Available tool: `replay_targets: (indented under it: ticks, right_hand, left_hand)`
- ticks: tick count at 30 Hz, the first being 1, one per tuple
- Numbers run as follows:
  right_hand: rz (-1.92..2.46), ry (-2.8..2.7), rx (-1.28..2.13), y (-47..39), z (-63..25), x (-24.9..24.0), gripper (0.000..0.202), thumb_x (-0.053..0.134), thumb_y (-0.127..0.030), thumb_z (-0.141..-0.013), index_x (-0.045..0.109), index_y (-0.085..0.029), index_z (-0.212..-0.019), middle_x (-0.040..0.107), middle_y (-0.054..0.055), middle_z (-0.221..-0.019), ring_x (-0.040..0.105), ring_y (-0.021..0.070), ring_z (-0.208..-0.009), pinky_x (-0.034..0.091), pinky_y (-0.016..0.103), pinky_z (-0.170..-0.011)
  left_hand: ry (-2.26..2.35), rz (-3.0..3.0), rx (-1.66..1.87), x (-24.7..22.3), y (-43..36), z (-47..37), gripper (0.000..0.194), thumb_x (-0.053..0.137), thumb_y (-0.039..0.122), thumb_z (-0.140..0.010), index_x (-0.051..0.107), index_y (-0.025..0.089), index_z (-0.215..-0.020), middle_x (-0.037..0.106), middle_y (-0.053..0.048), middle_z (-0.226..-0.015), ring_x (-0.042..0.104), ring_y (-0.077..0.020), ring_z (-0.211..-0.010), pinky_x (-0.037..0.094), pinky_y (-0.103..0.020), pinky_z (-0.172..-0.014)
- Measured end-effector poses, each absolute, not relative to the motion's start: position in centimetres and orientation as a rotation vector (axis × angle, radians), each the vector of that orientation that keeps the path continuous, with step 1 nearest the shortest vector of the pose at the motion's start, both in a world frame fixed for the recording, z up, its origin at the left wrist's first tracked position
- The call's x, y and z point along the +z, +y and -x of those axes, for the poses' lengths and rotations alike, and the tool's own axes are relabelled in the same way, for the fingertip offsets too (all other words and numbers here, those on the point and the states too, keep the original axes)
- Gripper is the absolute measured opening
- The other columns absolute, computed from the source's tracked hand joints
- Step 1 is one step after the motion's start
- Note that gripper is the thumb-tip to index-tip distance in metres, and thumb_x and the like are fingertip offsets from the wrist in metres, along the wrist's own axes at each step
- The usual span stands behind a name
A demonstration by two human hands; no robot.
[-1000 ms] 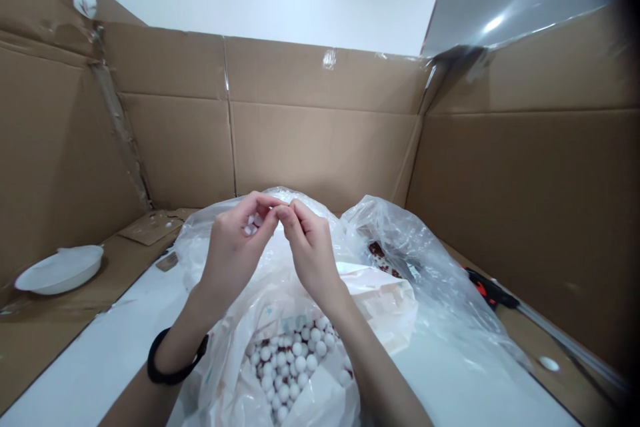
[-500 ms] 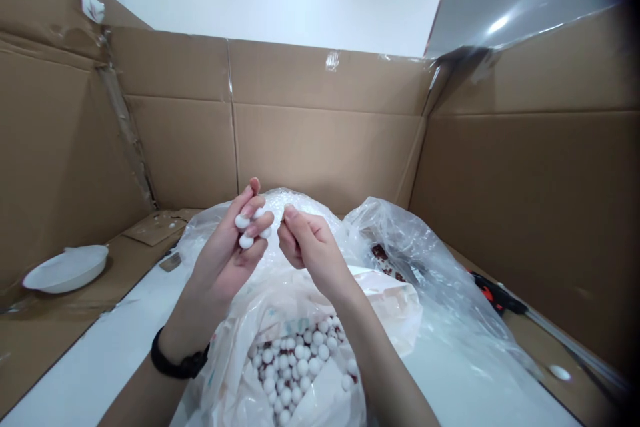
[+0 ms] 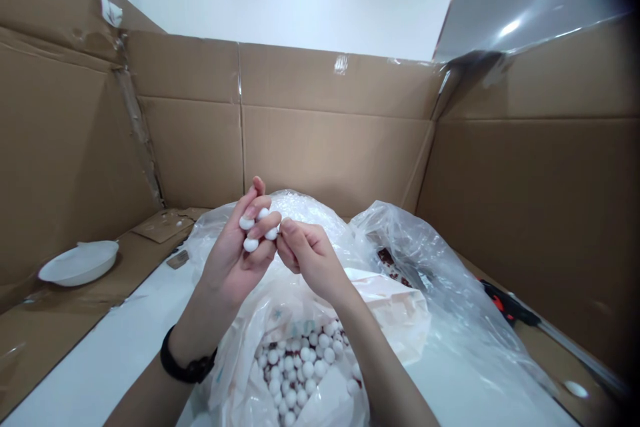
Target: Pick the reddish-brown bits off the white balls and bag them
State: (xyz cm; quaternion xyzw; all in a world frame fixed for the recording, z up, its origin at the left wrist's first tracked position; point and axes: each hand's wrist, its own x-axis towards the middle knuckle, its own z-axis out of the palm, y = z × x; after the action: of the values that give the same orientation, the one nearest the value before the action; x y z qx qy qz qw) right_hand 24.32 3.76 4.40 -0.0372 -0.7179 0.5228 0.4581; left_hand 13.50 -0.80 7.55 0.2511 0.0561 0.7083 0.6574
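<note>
My left hand (image 3: 235,260) is closed around several small white balls (image 3: 251,244), which show between its bent fingers. A black band circles that wrist. Close against its fingertips is my right hand (image 3: 310,253), its thumb pressed onto the curled index finger. Something thin and small may be in that pinch, but I cannot make it out. Below both hands, an opened plastic bag (image 3: 235,360) holds many more white balls (image 3: 307,369), with dark reddish bits among them.
Cardboard walls (image 3: 330,153) enclose the white table (image 3: 135,333). A white dish (image 3: 80,263) sits at left. Clear plastic bags (image 3: 420,260) lie behind and to the right, one with reddish-brown pieces. A black-and-red tool with a long rod (image 3: 525,313) lies along the right side.
My right hand's pinch has come up against the balls in my left hand, closing the small gap between the hands. The whole view has shifted slightly.
</note>
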Motion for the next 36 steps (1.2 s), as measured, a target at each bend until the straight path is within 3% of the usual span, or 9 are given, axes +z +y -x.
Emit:
replay_targets:
  ticks: [14,23,33,36]
  right_hand:
    - [0.109,-1.687,1.391,3.53,-24.13,4.41,0.049,0.041,-0.053,-0.090,0.037,-0.021,-0.053,0.027,-0.007,-0.047,0.020,0.0069,-0.041,0.017,0.026,-0.041]
    - [0.093,-1.727,1.382,3.41,-24.61,4.74,0.047,0.044,-0.047,-0.091,0.040,-0.019,-0.053,0.029,-0.007,-0.047,0.022,0.0059,-0.041,0.018,0.025,-0.042]
    - [0.187,-1.716,1.419,3.29,-24.61,4.84,0.052,0.044,-0.049,-0.090,0.037,-0.019,-0.048,0.029,-0.007,-0.043,0.022,0.0059,-0.039,0.017,0.026,-0.041]
    - [0.210,-1.725,1.360,3.40,-24.17,4.56,0.046,0.046,-0.051,-0.089,0.047,-0.019,-0.055,0.031,-0.007,-0.045,0.024,0.0067,-0.040,0.018,0.026,-0.041]
  left_hand:
    - [0.182,-0.617,1.623,7.75,-1.37,-13.79,0.018,0.040,0.019,-0.097,0.057,0.018,-0.091,0.036,0.009,-0.051,0.036,-0.0030,-0.034,0.021,-0.014,-0.024]
    - [0.264,-0.658,1.655,7.84,-1.54,-13.97,0.018,0.042,0.017,-0.095,0.059,0.017,-0.088,0.035,0.009,-0.052,0.036,-0.0027,-0.033,0.025,-0.013,-0.024]
    - [0.422,-0.811,1.741,7.79,-1.61,-14.28,0.015,0.050,0.023,-0.092,0.061,0.018,-0.084,0.035,0.009,-0.051,0.035,-0.0021,-0.033,0.023,-0.010,-0.023]
    - [0.458,-0.885,1.810,7.75,-1.62,-14.29,0.013,0.053,0.025,-0.091,0.061,0.018,-0.083,0.036,0.009,-0.052,0.033,-0.0015,-0.033,0.023,-0.009,-0.024]
